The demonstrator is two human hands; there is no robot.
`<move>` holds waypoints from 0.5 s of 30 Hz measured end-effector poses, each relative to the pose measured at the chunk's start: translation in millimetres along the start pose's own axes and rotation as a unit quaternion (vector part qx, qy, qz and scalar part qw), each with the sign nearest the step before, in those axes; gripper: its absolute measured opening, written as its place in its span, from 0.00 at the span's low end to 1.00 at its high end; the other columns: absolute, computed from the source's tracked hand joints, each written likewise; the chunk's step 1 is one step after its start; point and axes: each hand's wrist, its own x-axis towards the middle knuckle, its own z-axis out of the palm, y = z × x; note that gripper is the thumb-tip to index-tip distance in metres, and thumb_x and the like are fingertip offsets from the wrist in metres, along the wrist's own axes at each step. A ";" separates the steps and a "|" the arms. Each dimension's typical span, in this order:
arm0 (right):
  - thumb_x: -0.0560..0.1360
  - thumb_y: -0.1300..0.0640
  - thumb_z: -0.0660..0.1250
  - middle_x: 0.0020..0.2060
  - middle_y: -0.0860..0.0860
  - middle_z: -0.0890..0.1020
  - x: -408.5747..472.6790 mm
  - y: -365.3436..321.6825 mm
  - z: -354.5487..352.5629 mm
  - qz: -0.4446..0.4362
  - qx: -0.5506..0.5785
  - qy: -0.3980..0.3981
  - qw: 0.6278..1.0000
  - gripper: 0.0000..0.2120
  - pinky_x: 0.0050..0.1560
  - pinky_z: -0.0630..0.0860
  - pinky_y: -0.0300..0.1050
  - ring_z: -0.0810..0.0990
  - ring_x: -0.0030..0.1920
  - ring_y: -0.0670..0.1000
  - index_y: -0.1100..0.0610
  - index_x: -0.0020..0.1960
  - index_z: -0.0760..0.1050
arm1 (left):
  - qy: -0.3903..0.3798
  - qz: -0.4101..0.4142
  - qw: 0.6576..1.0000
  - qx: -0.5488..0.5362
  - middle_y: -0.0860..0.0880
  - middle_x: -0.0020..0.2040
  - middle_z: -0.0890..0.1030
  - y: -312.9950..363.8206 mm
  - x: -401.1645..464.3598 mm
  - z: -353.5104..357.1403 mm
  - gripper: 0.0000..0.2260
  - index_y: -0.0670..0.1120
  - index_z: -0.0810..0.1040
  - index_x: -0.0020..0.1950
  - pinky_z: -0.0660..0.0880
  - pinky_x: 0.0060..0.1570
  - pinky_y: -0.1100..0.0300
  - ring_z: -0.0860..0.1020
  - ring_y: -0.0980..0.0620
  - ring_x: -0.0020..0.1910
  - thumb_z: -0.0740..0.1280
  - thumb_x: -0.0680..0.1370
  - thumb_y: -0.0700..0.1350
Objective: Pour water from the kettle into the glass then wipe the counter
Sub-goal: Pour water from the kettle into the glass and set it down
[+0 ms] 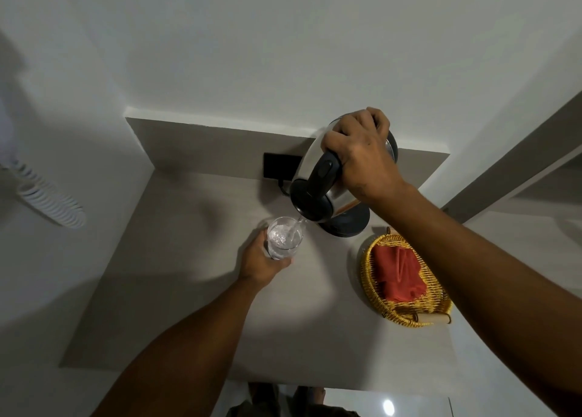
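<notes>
Kettle (318, 177), shiny steel w/ black lid, gripped by right hand (359, 152), pours into clear round glass (283, 238) held by left hand (261, 263) over matte table (189, 290).

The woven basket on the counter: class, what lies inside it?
Inside the yellow woven basket lies a crumpled red cloth. The right forearm crosses over the basket's far right side, so that part and whatever sits beneath the cloth cannot be seen.
</notes>
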 end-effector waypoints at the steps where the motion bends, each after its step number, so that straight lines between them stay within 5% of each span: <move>1: 0.74 0.62 0.70 0.43 0.56 0.78 -1.3 1.8 1.9 0.004 0.006 0.003 1.000 0.00 0.63 0.59 0.59 0.73 0.53 0.59 0.58 0.45 0.79 | 0.000 -0.001 1.000 -0.002 0.47 0.61 0.82 -0.4 0.4 0.5 0.41 0.42 0.74 0.73 0.71 0.47 0.83 0.80 0.51 0.58 0.85 0.63 0.36; 8: 0.72 0.63 0.70 0.41 0.55 0.78 -7.7 10.4 28.7 0.069 0.081 0.037 0.994 0.02 0.59 0.60 0.54 0.72 0.51 0.59 0.58 0.44 0.79 | 0.006 0.002 1.000 -0.009 0.46 0.63 0.82 -2.2 3.1 2.7 0.43 0.41 0.72 0.75 0.71 0.52 0.82 0.80 0.50 0.61 0.85 0.62 0.35; 12: 0.70 0.66 0.71 0.41 0.56 0.78 -16.5 27.4 48.4 0.188 0.122 0.030 0.974 0.05 0.55 0.69 0.54 0.73 0.48 0.58 0.59 0.44 0.78 | 0.012 0.010 1.000 -0.009 0.47 0.63 0.82 -3.3 3.9 3.4 0.44 0.42 0.72 0.74 0.74 0.57 0.72 0.80 0.51 0.61 0.86 0.61 0.36; 15: 0.71 0.68 0.69 0.41 0.54 0.78 -27.7 49.4 60.0 0.303 0.162 0.041 0.938 0.07 0.48 0.76 0.55 0.74 0.46 0.54 0.57 0.43 0.77 | 0.013 0.016 1.000 -0.007 0.49 0.62 0.83 -6.3 6.3 4.2 0.42 0.44 0.75 0.72 0.74 0.56 0.75 0.81 0.51 0.61 0.86 0.60 0.37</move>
